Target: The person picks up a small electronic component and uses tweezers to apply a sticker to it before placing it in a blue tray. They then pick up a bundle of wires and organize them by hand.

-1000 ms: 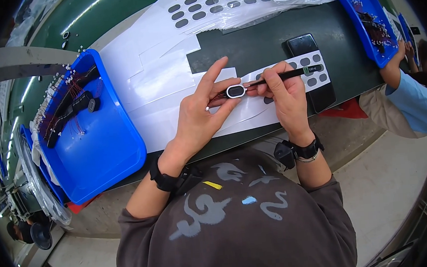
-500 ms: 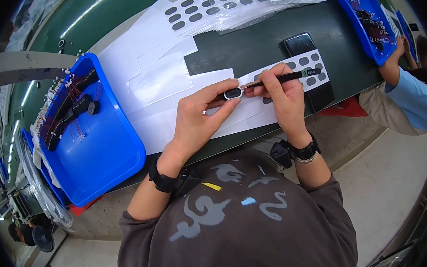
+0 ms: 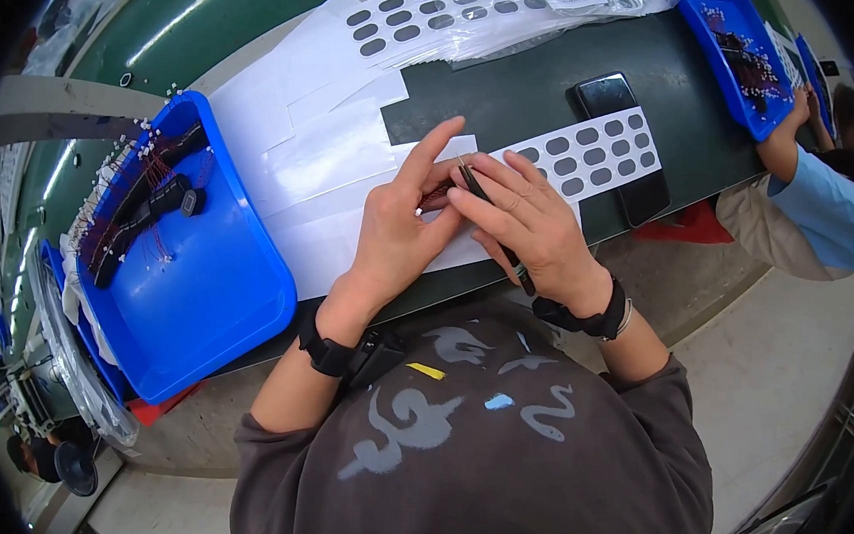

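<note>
My left hand (image 3: 394,231) is closed around a small black oval part, now mostly covered by fingers; its dark red wires (image 3: 434,198) and a tiny white connector show beside the palm. The left index finger points up and away. Against it lies my right hand (image 3: 543,233), its fingers over the part. Black tweezers (image 3: 506,249) are held in the right hand, their tip up by the left fingers and their rear end toward me. Right of the hands, a white sheet of dark oval stickers (image 3: 589,162) lies partly over a black phone (image 3: 606,95).
A blue tray (image 3: 201,330) at left holds black oval parts with wires (image 3: 128,225). White sheets (image 3: 313,160) cover the table's middle. Bagged sticker sheets (image 3: 487,6) lie at the back. A co-worker's arm (image 3: 818,201) reaches beside another blue tray (image 3: 711,54) at right.
My right hand has turned over and moved in against the left. The tweezers swung from pointing left to pointing up and away. The part's oval face is now covered. My left index finger has lifted.
</note>
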Available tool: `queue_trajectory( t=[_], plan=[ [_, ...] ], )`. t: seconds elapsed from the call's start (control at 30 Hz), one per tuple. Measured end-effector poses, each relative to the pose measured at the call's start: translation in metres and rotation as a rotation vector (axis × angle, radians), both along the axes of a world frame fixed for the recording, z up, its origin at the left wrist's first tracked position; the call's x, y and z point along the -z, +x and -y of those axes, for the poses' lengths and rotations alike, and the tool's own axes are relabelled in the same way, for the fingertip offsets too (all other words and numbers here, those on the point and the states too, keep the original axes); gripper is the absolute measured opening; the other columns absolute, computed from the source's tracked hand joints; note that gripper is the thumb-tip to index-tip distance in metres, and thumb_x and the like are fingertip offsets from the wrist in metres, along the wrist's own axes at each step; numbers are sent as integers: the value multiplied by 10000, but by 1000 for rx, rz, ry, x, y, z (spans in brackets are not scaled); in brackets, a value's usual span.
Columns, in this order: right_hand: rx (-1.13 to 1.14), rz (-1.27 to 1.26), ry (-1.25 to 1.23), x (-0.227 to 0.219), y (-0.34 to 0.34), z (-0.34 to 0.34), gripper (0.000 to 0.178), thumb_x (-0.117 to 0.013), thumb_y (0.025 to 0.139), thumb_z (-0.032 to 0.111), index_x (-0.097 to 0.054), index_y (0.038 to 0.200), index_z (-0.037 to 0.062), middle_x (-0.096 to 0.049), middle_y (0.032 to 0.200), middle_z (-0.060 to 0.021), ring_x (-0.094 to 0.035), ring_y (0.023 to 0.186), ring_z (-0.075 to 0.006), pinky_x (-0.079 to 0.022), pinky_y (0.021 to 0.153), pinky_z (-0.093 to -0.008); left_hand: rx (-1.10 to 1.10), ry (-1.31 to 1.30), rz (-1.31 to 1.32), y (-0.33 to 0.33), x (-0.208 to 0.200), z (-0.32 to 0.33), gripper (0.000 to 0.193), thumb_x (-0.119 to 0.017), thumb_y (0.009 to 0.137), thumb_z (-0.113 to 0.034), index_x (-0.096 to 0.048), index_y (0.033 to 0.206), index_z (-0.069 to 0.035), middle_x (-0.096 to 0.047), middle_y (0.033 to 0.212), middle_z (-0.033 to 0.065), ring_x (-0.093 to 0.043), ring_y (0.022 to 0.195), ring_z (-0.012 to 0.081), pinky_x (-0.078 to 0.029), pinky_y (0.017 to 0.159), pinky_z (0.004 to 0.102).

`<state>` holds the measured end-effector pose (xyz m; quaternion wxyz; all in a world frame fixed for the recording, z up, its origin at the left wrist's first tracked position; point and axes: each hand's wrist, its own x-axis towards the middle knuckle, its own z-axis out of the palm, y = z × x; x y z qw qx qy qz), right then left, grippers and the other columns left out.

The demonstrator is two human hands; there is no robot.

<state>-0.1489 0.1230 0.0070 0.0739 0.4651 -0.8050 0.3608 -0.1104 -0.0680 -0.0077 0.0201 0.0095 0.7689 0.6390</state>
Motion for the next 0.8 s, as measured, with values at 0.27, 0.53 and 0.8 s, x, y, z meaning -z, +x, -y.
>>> queue_trajectory(
  t=[0.27, 0.53, 0.8],
  plan=[
    [28, 5, -7, 3, -14, -6, 406, -695, 788, 30, -632, 1189, 50, -640, 1189, -166, -617, 1132, -344, -500, 981, -433, 12, 6, -82, -4, 0, -1, 788, -657, 855, 38, -279, 1527, -124, -707, 1145, 136, -717, 984, 274, -584, 871, 346],
    [10, 173, -52, -29, -47, -2, 249, -679, 855, -4, -629, 1097, 22, -663, 1146, -145, -652, 1038, -250, -513, 899, -326, 1, 78, -60, 0, 3, -2, 749, -649, 876, 19, -294, 1519, -127, -703, 1160, 127, -716, 987, 272, -591, 866, 343],
    [67, 67, -248, -52, -171, 50, 225, -584, 998, 142, -608, 1175, 4, -663, 1041, -66, -616, 975, -130, -483, 885, -264, 34, 4, -73, -2, 1, 0, 659, -651, 877, 20, -394, 1469, -112, -697, 1177, 131, -710, 1011, 267, -589, 894, 344]
  ],
)
